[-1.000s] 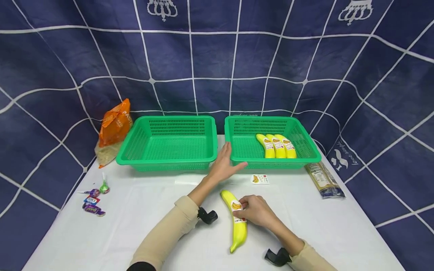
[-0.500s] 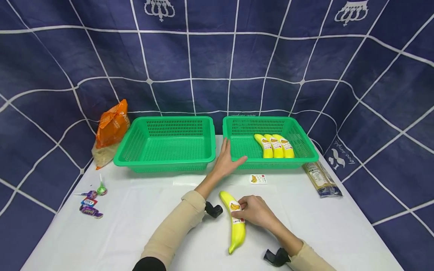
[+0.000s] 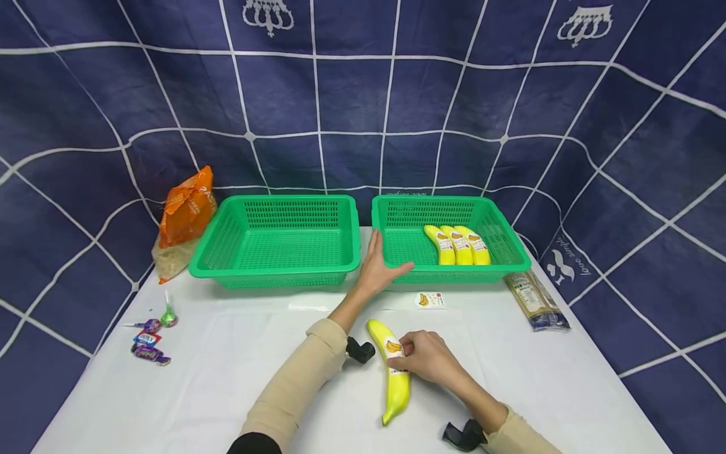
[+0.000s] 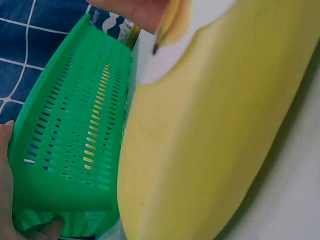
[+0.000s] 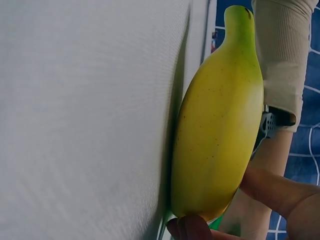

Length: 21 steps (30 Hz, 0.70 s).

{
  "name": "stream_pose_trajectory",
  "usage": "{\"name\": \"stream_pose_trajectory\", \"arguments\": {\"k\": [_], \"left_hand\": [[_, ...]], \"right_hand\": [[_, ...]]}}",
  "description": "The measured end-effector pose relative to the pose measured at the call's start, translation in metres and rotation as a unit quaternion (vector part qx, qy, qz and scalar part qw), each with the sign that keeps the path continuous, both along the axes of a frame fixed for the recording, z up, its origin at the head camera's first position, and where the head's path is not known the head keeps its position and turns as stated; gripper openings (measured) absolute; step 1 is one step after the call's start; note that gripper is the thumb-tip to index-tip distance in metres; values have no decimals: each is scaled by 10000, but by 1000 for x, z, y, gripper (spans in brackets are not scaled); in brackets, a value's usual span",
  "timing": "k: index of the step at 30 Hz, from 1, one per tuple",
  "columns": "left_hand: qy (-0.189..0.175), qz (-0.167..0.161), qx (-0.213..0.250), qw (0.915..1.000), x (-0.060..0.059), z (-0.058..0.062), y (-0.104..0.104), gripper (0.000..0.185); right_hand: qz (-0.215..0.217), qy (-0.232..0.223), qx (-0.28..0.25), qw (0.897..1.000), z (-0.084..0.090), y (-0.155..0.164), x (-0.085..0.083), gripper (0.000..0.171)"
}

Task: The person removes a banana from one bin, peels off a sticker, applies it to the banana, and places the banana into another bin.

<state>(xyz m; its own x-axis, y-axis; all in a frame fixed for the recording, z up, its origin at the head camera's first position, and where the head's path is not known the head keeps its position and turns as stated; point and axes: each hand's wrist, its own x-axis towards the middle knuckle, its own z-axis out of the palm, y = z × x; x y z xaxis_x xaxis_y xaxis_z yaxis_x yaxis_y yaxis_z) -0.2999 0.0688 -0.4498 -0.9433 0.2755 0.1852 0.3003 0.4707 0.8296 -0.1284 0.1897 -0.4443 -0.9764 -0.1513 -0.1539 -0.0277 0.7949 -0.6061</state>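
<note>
A yellow banana [image 3: 395,381] lies on the white table [image 3: 227,391], and a banana sticker [image 3: 394,346] sits on its upper half. My right hand [image 3: 411,354] holds the banana at the sticker. In the right wrist view the thumb [image 5: 190,229] and a finger sit on opposite sides of the banana [image 5: 220,130]. My left hand [image 3: 382,261] rests with straight fingers on the front left corner of the right green basket [image 3: 454,275]. That basket holds three labelled bananas [image 3: 460,244]. The left wrist view shows the banana [image 4: 215,140] close up beside the basket [image 4: 75,140].
A second green basket [image 3: 272,274] stands left of the first. A loose sticker [image 3: 429,300] lies before the right basket. An orange bag [image 3: 186,214] stands at the back left, candies [image 3: 150,340] lie at the left edge, and a dark packet [image 3: 535,301] lies at the right.
My left forearm has slid slightly forward and right, with the hand staying at the basket corner. My right hand stays on the banana's sticker.
</note>
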Motion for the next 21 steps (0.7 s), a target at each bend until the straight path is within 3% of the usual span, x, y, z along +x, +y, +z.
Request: {"name": "stream_pose_trajectory", "arguments": {"k": [5,14,21], "left_hand": [[-94,-70,127,9999,2,-1,3,115],[-148,-49,46,9999,3,-3,2,115],[-38,-40,58,10000,1,1,-1,114]], "right_hand": [[51,9,-24,10000,-2,0,0,34],[96,3,-32,9999,-3,-5,2,47],[-30,-306,-432,9986,-1,-5,-2,50]]}}
